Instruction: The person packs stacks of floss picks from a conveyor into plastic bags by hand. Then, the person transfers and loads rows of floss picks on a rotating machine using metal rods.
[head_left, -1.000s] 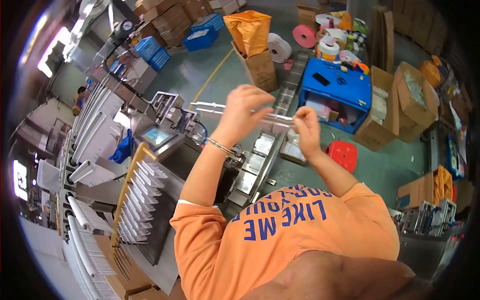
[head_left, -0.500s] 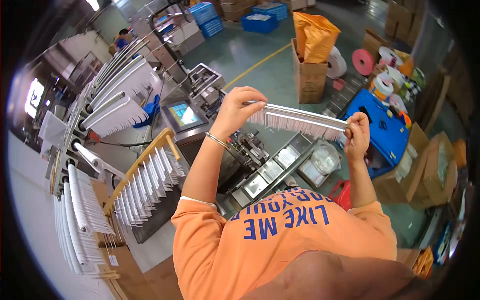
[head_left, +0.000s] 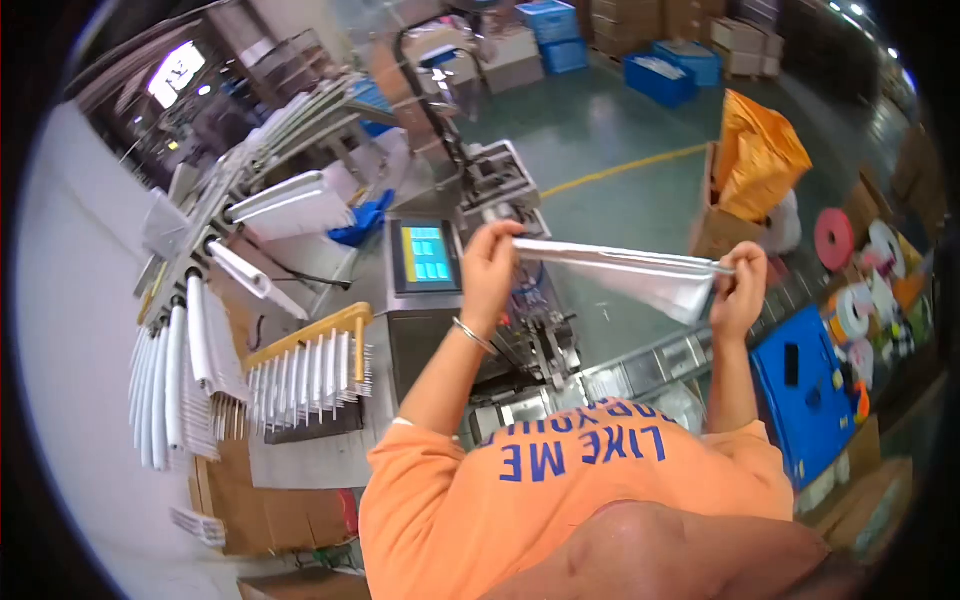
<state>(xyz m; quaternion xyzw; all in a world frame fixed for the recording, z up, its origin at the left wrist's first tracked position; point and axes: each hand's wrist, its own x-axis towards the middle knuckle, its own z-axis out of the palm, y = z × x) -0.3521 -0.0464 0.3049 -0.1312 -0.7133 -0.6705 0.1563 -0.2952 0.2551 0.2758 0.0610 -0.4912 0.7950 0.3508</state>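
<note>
My left hand [head_left: 490, 272], with a bangle [head_left: 473, 336] on its wrist, grips one end of a long thin rod [head_left: 620, 255]. At the other end, the fingers of my right hand [head_left: 739, 290] are closed round the rod. From it hangs a row of thin white strips [head_left: 672, 293], smeared by motion and bunched toward the right. The rod is held in the air in front of my chest, sloping slightly down to the right.
A machine with a lit touch screen [head_left: 428, 252] stands in front of my left hand. To the left are a wooden rack [head_left: 310, 335] of white hanging pieces and several loaded rods [head_left: 172, 375]. A blue table [head_left: 800, 385] and an orange bag [head_left: 760, 160] lie to the right.
My view has turned left, so the surroundings have shifted right. Both hands keep hold of the rod; its hanging strips have swung and bunched toward the right end.
</note>
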